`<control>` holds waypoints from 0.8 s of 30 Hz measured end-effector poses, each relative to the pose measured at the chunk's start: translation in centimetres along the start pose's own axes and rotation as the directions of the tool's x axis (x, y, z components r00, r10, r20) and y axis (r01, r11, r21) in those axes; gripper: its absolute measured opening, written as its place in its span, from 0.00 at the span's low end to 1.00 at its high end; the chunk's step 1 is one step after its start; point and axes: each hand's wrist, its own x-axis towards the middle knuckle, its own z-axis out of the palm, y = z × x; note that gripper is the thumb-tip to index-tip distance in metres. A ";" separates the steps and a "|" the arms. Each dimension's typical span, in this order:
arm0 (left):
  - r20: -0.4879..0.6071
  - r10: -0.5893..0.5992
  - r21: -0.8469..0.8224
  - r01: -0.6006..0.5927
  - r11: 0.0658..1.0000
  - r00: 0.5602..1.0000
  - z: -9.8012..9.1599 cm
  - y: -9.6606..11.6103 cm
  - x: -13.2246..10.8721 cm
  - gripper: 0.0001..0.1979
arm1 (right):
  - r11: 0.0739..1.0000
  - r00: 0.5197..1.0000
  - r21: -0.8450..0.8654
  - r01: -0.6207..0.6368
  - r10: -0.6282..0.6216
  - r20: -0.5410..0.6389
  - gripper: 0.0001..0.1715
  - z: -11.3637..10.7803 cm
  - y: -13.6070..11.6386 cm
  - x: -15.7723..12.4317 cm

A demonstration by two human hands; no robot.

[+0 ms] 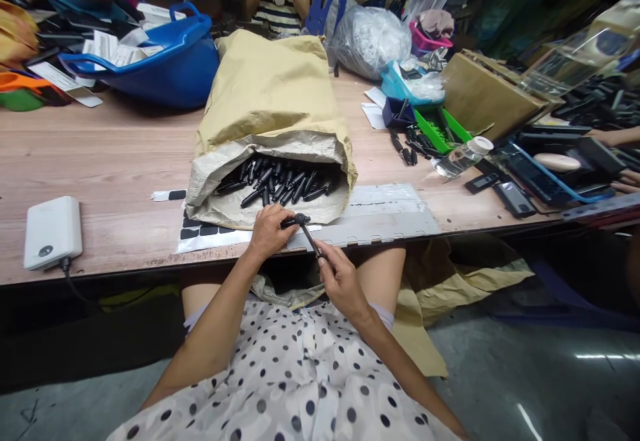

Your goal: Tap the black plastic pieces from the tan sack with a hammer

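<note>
My left hand [271, 230] is closed around a small black plastic part [296, 219] at the table's front edge, just before the sack's mouth. In my right hand [339, 274] is a slim metal rod with a dark handle [312, 240], its upper end touching the black part. The exact kind of either thing is too small to make out. An open tan sack [273, 104] lies on the table, its mouth facing me. Many slender black pieces [280, 181] fill the opening.
A blue basin [165, 68] of white boxes stands at the back left. A white power bank [53, 233] with a cable lies at the left edge. On the right are a green tray [440, 128], a clear bottle [465, 156] and black casings [515, 198]. Other people sit around the table.
</note>
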 end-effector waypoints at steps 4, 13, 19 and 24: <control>0.017 -0.004 0.004 0.004 1.000 1.000 0.0 0.0 0.0 0.07 | 1.000 0.999 -0.001 -0.008 0.008 -0.033 0.24 -0.2 0.3 0.3; 0.016 -0.006 0.012 0.006 1.000 1.000 0.0 0.0 0.0 0.08 | 0.960 0.974 -0.277 -0.035 -0.029 -0.224 0.24 -1.9 1.4 1.6; -0.025 0.061 -0.104 -0.063 0.993 0.998 -1.0 0.3 -0.5 0.07 | 0.935 0.972 -0.347 -0.078 -0.006 -0.235 0.25 -1.1 1.3 1.4; -0.081 0.217 -0.296 -0.231 0.927 0.973 -1.7 1.5 -3.0 0.11 | 0.934 0.974 -0.342 -0.106 0.028 -0.224 0.25 -1.0 1.2 1.4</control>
